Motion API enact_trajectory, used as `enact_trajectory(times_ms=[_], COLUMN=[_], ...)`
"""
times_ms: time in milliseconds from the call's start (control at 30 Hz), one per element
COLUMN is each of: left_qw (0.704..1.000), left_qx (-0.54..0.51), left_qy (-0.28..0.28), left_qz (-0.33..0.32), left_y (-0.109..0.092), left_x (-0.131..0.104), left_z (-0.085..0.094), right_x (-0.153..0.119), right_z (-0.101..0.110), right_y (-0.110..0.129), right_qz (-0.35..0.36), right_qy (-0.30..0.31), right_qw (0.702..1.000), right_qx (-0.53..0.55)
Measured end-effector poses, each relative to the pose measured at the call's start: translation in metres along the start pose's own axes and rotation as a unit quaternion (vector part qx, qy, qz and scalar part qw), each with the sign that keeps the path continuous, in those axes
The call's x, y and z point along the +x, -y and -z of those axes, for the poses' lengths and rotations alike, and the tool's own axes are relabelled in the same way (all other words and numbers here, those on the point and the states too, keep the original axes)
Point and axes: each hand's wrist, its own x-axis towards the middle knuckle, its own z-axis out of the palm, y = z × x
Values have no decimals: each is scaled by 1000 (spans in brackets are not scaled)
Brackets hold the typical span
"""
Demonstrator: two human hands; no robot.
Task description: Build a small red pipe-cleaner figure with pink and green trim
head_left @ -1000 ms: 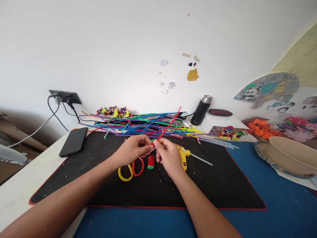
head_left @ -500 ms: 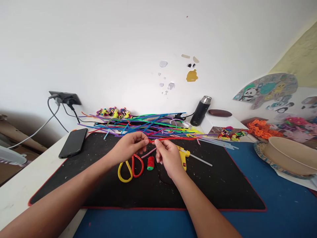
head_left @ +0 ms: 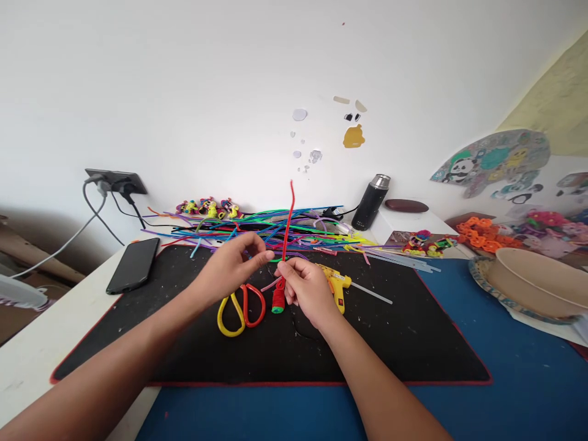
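Note:
A red pipe cleaner [head_left: 287,229] is pinched between the thumb and fingers of my right hand [head_left: 307,288]. Its long end points up, and a small bent red part shows below the fingertips. My left hand [head_left: 236,263] hovers just left of it with bent fingers, thumb apart, holding nothing visible. Under the hands, a small roll wound in red with a green end [head_left: 278,303] rests on the black mat [head_left: 206,361]. Scissors with one yellow and one red handle [head_left: 231,315] lie beside the roll; their blades are hidden. Behind my right hand is a yellow glue gun [head_left: 339,285] with a glue stick.
A heap of coloured pipe cleaners [head_left: 257,229] spreads along the wall. A phone [head_left: 133,265] lies at left, and a black flask [head_left: 372,202] stands at the back. Clear glue sticks [head_left: 404,262] and a beige bowl [head_left: 542,278] are at right.
The red pipe cleaner has swung from lying sideways between both hands to standing upright in my right hand. My left hand has let go of it and moved slightly left.

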Motion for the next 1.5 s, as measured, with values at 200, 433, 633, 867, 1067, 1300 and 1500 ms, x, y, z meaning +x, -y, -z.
enact_trajectory(times_ms=[200, 433, 633, 867, 1067, 1300, 1500], left_qw=[933, 942, 987, 993, 991, 991, 992], left_qx=[219, 208, 114, 103, 114, 91, 81], left_qy=[41, 138, 60, 19, 22, 84, 96], left_qz=[-284, -226, -96, -58, -66, -58, -10], left_y=[-5, 6, 11, 8, 9, 4, -5], left_x=[1, 4, 8, 8, 8, 4, 0], left_z=[11, 12, 14, 17, 21, 15, 1], right_x=[-2, -4, -2, 1, 1, 2, 1], right_z=[-3, -2, 0, 3, 2, 3, 1], right_y=[-3, -1, -1, -2, -1, -4, -2], right_qz=[-17, -19, -15, 3, 5, 13, 28], right_qy=[68, 59, 39, 11, -3, -23, -53], right_qw=[994, 989, 994, 998, 999, 999, 998], right_qx=[-89, -137, -102, -66, -39, -27, -25])
